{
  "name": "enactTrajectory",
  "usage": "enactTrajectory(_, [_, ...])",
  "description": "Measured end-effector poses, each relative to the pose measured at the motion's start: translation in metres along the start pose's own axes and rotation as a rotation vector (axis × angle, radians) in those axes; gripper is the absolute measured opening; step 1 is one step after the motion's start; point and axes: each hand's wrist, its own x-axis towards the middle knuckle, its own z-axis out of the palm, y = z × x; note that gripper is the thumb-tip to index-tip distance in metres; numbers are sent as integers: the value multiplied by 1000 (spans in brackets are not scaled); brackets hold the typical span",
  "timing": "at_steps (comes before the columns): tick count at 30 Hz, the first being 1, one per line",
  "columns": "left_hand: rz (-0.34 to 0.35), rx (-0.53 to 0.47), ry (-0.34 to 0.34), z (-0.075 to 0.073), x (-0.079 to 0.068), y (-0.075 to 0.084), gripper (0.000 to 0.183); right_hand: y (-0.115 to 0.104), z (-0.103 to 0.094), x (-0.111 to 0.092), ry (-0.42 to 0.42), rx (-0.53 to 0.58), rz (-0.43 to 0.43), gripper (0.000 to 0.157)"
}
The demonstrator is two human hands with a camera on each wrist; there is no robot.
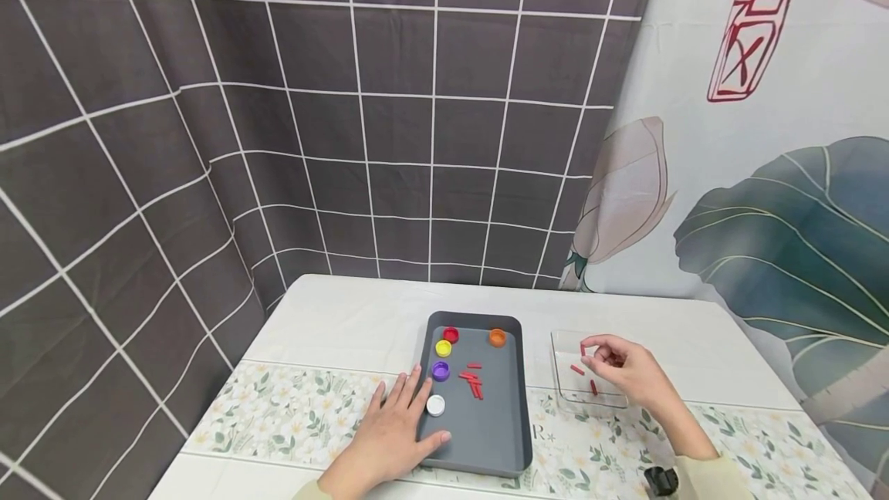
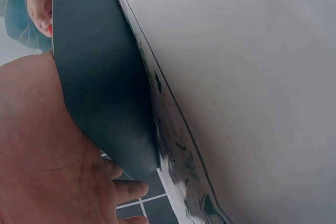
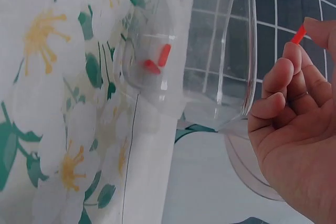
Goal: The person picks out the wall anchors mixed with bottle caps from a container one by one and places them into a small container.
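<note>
In the head view my left hand point(image 1: 392, 434) lies with straight fingers along the left rim of the grey tray point(image 1: 489, 438). My right hand point(image 1: 625, 369) pinches a small red stick point(image 3: 298, 35) between thumb and index finger, above the clear plastic box point(image 3: 247, 51). Two more red sticks point(image 3: 164, 55) lie at the bottom of that box. Inside the tray, several red sticks point(image 1: 474, 390) form a loose group near the middle. Round caps stand around them: red point(image 1: 451, 335), yellow point(image 1: 443, 348), purple point(image 1: 441, 370) and white point(image 1: 435, 405) on the left, orange point(image 1: 497, 337) at the back right.
The white tablecloth point(image 1: 368, 299) has a flowered band point(image 1: 278, 407) across it. Behind the table hangs a dark cloth with a white grid point(image 1: 396, 130); a lotus-print cloth point(image 1: 764, 245) hangs at the right. A black device point(image 1: 660, 480) sits at the right wrist.
</note>
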Motion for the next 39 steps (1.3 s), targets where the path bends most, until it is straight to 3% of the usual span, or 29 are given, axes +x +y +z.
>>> enactTrajectory(7, [-1, -8, -1, -1, -1, 1, 90, 4, -2, 3, -11, -10, 52, 21])
enactTrajectory(21, [-1, 2, -2, 1, 1, -1, 92, 8, -3, 5, -23, -20, 77, 26])
enactTrajectory(28, [-3, 0, -6, 0, 0, -1, 92, -1, 5, 7, -72, 45, 33, 28])
enactTrajectory(39, [-5, -13, -6, -2, 0, 1, 91, -18, 38, 14, -119, 76, -62, 23])
